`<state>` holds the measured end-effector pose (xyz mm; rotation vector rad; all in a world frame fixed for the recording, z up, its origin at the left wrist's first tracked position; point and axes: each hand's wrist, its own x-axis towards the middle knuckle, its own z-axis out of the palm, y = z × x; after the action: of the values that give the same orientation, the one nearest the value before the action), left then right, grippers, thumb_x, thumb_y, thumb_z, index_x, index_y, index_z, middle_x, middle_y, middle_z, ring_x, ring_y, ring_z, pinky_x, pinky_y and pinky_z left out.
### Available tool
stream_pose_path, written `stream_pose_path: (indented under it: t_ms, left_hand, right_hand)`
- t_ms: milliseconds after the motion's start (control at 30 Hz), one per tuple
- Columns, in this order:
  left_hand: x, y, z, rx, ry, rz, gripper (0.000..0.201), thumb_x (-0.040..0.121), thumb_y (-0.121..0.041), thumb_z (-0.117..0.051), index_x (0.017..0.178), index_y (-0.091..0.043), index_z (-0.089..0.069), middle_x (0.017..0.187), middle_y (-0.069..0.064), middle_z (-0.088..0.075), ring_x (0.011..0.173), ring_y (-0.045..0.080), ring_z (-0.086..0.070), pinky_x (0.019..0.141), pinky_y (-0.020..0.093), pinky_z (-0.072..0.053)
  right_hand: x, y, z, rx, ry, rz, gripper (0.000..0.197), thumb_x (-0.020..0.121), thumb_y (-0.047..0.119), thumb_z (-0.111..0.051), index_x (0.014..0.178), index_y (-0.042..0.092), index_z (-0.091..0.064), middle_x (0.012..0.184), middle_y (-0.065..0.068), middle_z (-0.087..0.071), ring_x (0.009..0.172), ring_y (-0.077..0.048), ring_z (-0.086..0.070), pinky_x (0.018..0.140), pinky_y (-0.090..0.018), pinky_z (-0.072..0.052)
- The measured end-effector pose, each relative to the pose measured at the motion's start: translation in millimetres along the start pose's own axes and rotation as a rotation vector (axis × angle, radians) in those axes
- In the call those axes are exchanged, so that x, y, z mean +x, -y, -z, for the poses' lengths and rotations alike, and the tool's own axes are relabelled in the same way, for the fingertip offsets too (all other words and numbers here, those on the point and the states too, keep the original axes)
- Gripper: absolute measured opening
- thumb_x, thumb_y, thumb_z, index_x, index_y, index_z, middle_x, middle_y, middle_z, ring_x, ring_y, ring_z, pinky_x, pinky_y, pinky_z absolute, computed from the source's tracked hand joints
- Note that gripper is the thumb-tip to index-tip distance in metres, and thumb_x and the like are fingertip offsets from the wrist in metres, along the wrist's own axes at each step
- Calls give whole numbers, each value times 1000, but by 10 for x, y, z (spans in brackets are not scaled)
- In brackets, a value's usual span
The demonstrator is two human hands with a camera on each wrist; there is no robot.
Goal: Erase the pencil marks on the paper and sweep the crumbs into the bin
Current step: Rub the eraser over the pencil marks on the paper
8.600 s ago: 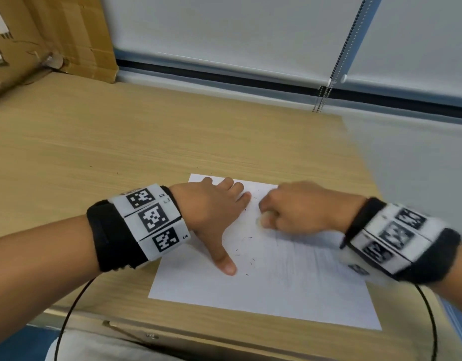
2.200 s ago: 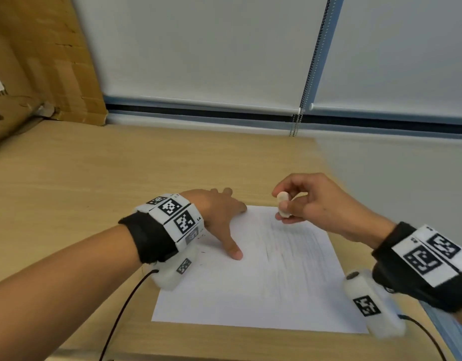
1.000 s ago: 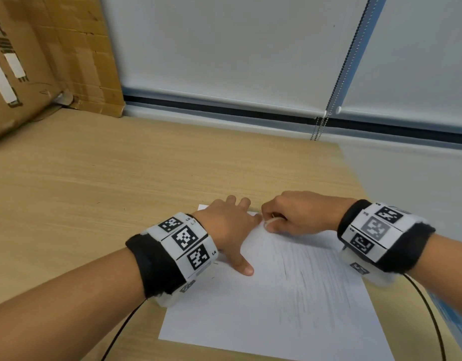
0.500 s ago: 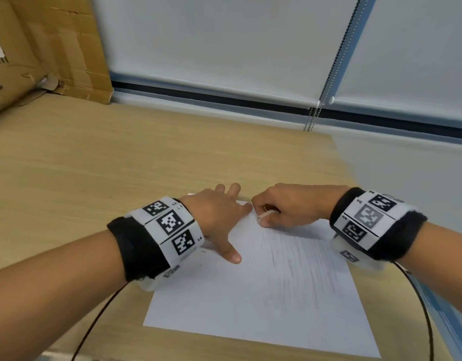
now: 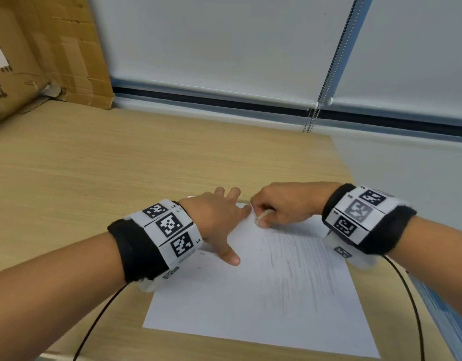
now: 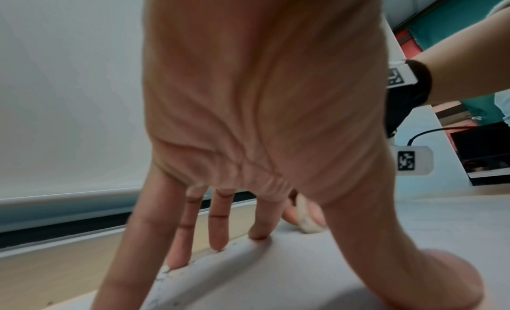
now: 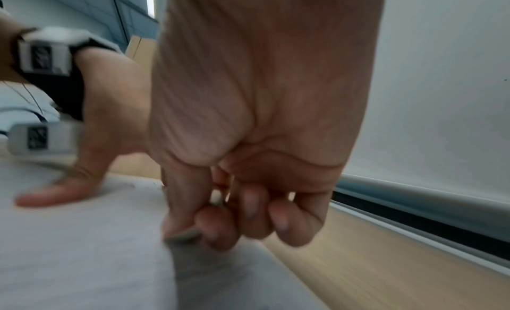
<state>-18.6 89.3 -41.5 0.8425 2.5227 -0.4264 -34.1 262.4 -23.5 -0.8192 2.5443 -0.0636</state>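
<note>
My right hand point(image 5: 284, 204) is pinching the eraser point(image 5: 261, 217) against the paper point(image 5: 263, 295) at mid-frame, just right of my left hand point(image 5: 214, 217), which is spread flat, pinning the sheet to the bench point(image 5: 94, 165).

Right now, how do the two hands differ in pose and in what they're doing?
The left hand lies spread, straight fingers and thumb pressing the paper flat; the right hand is curled, pinching an eraser. The left hand holds nothing; the right hand sets the eraser on the paper's far edge. Both are over the paper and wear marker wristbands.
</note>
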Motion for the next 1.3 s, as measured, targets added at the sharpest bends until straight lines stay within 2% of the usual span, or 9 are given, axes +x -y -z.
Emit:
stream_pose_path:
  t_ms: [100, 267, 400, 533, 700, 800, 967, 1200, 1300]
  left_hand:
    - [14, 11, -5, -2, 9, 8, 114, 71, -70, -67, 155, -31, -1, 144, 3, -15, 129, 32, -25, 91, 49, -46]
    - [17, 8, -11, 1, -1, 5, 113, 69, -69, -69, 154, -32, -5, 142, 6, -16, 127, 30, -27, 90, 51, -48]
    - [18, 0, -9, -4, -2, 4, 112, 70, -69, -69, 154, -34, -3, 140, 6, -19, 126, 30, -28, 86, 46, -48]
    - [15, 2, -14, 1, -4, 12, 115, 68, -70, -70, 154, -30, -5, 143, 5, -16, 127, 31, -27, 90, 49, -47]
    - [0, -7, 9, 6, 2, 1, 113, 71, -69, -69, 155, -31, -4, 143, 6, -17, 128, 32, -27, 86, 44, -44]
    - [-14, -12, 5, 18, -9, 6, 113, 71, -69, -68, 155, -28, -5, 144, 5, -16, 127, 32, -28, 87, 45, -45]
    - [-28, -23, 14, 13, -8, 3, 112, 71, -68, -69, 155, -26, -6, 144, 5, -16, 128, 31, -27, 89, 45, -47]
    - [-142, -67, -5, -44, 15, -64, 100, 78, -63, -66, 149, -47, 2, 145, 7, -24, 124, 32, -44, 90, 49, -47]
    - [-185, -141, -34, -83, 128, -10, 124, 57, -78, -70, 146, -52, 13, 161, 7, 5, 146, 39, -15, 106, 58, -35]
  right_hand:
    - [-11, 8, -13, -9, -90, -10, 24, 92, 28, -58, 71, 26, -46, 68, 7, -52, 61, -13, -47, 60, -30, -41]
    - [-194, 152, -138, 37, 91, 51, 22, 91, 33, -60, 73, 25, -51, 62, 11, -48, 56, -7, -43, 56, -24, -39]
    - [-156, 119, -94, 16, -41, 29, 23, 92, 33, -59, 72, 25, -48, 65, 10, -51, 58, -10, -46, 57, -25, -39]
    - [-257, 229, -234, 31, 87, 78, 22, 90, 36, -59, 74, 25, -49, 61, 8, -48, 56, -12, -44, 57, -31, -41]
    - [-255, 196, -140, -27, -50, 27, 22, 92, 35, -57, 74, 26, -48, 65, 9, -50, 57, -11, -46, 57, -27, -39]
    - [-376, 347, -308, -30, 14, 123, 20, 90, 35, -57, 74, 24, -49, 63, 7, -50, 56, -11, -45, 59, -32, -41]
    - [-404, 327, -262, -6, -9, 103, 20, 91, 38, -59, 78, 23, -54, 61, 9, -49, 53, -9, -44, 55, -22, -36]
    - [-427, 267, -346, 18, -71, 75, 23, 92, 38, -58, 75, 25, -50, 60, 9, -47, 56, -12, -44, 57, -27, -38]
    - [-444, 296, -328, 11, -91, 70, 27, 91, 37, -58, 69, 29, -44, 60, 10, -47, 57, -11, -45, 58, -30, -39]
